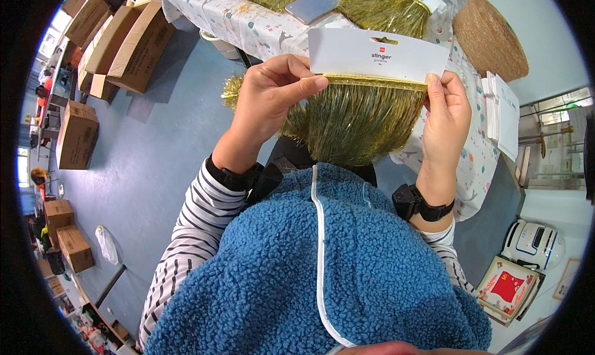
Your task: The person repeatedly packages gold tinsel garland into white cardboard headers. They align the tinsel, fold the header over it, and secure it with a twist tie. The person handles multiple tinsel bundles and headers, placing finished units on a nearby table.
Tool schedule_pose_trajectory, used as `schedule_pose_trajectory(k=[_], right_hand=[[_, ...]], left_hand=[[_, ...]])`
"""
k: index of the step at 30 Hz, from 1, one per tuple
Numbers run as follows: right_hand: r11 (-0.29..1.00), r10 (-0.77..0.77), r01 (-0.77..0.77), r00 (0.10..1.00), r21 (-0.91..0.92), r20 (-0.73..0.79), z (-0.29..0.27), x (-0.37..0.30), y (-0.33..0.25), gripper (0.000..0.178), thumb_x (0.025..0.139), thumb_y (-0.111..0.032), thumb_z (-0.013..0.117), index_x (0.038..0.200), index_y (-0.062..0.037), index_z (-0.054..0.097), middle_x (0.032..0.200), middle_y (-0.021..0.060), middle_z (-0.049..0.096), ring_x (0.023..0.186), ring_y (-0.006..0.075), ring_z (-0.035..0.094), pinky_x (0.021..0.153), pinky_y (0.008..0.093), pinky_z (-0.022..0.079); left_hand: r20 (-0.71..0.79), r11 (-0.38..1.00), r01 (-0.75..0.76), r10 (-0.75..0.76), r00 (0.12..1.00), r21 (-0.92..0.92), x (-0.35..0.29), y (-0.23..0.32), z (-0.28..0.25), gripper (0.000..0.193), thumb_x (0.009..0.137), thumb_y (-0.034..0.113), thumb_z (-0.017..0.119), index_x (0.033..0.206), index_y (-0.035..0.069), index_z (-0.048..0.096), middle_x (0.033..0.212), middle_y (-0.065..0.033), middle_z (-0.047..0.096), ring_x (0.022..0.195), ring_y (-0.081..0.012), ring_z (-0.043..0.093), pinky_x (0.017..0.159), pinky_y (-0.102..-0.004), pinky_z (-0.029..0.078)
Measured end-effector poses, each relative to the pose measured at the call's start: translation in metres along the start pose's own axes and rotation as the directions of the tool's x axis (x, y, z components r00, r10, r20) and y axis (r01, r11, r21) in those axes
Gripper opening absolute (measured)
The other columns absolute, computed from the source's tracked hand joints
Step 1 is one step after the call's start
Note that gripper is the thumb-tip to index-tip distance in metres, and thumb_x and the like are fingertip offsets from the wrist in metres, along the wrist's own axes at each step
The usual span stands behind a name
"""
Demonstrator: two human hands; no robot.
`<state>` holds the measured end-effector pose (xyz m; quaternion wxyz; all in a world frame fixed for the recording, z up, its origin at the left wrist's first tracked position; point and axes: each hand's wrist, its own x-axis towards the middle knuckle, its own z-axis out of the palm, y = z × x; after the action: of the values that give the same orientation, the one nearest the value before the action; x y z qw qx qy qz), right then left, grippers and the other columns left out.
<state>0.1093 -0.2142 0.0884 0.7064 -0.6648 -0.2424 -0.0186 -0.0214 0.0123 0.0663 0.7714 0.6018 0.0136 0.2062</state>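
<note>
Between my two hands hangs a gold tinsel fringe garland [365, 119], its band along the lower edge of a white header card [347, 51] with a hang slot. My left hand [273, 97] pinches the card and band at their left end, thumb on the front. At the right end my right hand [447, 110] grips the same edge between thumb and fingers. The strands fall in front of my lap. A loose tuft of gold tinsel [232, 91] shows to the left of my left hand.
A table with a patterned white cloth [204, 11] carries more gold fringe [378, 11], a phone [314, 6] and a large roll of brown cord [489, 35]. White cards [501, 116] hang at its right edge. Cardboard boxes [139, 48] stand on the floor to the left.
</note>
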Motion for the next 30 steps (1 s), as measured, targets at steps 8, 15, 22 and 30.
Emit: schedule_pose_trajectory(k=[8,15,22,30], right_hand=[[0.981,0.130,-0.135,0.991,0.142,0.041,0.001,0.011,0.019,0.011,0.102,-0.011,0.060,0.102,-0.0007,0.062,0.088,-0.0004,0.065,0.078,0.0043,0.056,0.072,0.0212,0.046],[0.926,-0.275,0.277,0.961,-0.257,0.044,0.038,0.009,0.000,0.019,0.096,-0.013,0.070,0.110,-0.0025,0.064,0.097,0.0076,0.069,0.086,0.0129,0.064,0.077,0.0275,0.052],[0.870,-0.371,0.411,0.909,-0.271,0.188,0.073,-0.017,-0.020,0.036,0.089,-0.022,0.077,0.114,-0.0006,0.062,0.099,0.0145,0.066,0.088,0.0297,0.064,0.079,0.0363,0.051],[0.837,-0.365,0.409,0.912,-0.363,0.188,0.065,-0.026,-0.031,0.011,0.093,-0.009,0.066,0.099,0.0001,0.065,0.092,0.0161,0.068,0.083,0.0348,0.065,0.075,0.0408,0.052]], left_hand=[[0.060,0.928,0.230,-0.223,0.973,-0.292,0.003,-0.001,-0.004,0.009,0.089,0.003,0.074,0.082,0.003,0.068,0.087,-0.0051,0.071,0.081,-0.0115,0.064,0.077,-0.0261,0.051],[-0.332,0.996,-0.054,0.030,0.943,-0.064,0.015,0.009,0.006,0.009,0.088,0.001,0.075,0.083,-0.002,0.069,0.093,-0.0073,0.071,0.079,-0.0085,0.063,0.073,-0.0221,0.050],[-0.148,0.840,-0.403,0.479,0.865,0.364,0.008,0.003,0.042,0.011,0.079,0.000,0.080,0.082,-0.002,0.070,0.096,-0.0100,0.073,0.085,-0.0151,0.067,0.077,-0.0271,0.054],[-0.020,0.739,-0.470,0.546,0.837,0.482,0.008,-0.003,0.049,0.017,0.073,0.004,0.085,0.081,0.002,0.071,0.092,-0.0069,0.070,0.078,-0.0148,0.066,0.069,-0.0261,0.053]])
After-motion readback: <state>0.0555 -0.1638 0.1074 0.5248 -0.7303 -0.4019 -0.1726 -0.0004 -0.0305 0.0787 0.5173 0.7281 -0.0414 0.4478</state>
